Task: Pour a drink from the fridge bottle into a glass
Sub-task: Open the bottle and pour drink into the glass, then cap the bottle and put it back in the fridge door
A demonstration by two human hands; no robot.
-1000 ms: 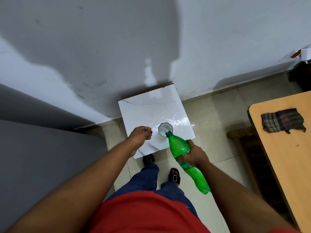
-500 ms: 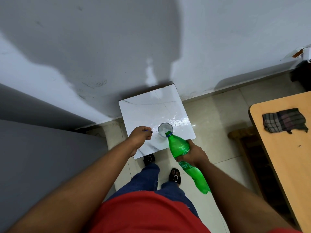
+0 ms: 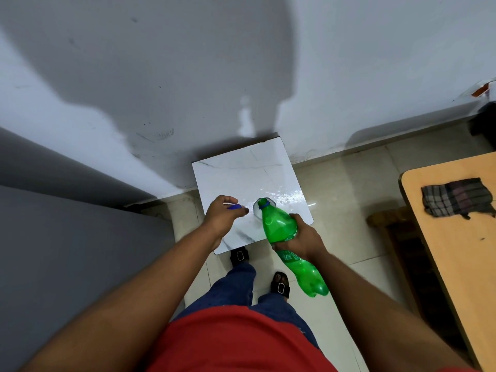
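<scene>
My right hand (image 3: pixel 299 237) grips the green plastic bottle (image 3: pixel 284 237) around its middle. The bottle's long axis runs from its base, near and right, to its uncapped mouth, far and left. The mouth sits over the rim of the clear faceted glass (image 3: pixel 264 208), which stands on the white marble-patterned tabletop (image 3: pixel 241 173). My left hand (image 3: pixel 222 216), just left of the glass, pinches the small blue bottle cap (image 3: pixel 235 207). Judgement: pouring depends on keeping mouth above glass opening.
</scene>
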